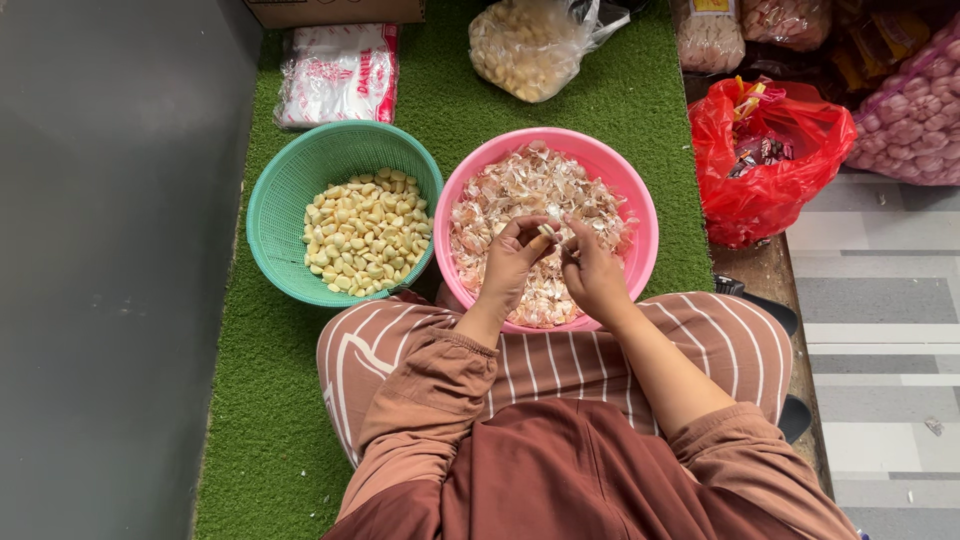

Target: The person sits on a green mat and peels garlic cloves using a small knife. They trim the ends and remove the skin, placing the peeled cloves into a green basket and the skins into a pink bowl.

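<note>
Over the pink bowl [640, 215], a garlic clove [547, 232] sits between both hands, pinched closed by the left hand [513, 262], right hand [592, 268] fingertips touching its other side.

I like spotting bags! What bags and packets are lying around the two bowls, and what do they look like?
White packet: flat, red print, behind the green basket.
Clear bag: bulging with pale cloves, behind the pink bowl.
Red bag: open, crinkled, at right, small wrappers inside.
Mesh sack: pink, full of garlic bulbs, far right.
Cardboard box: brown, top edge.
</note>
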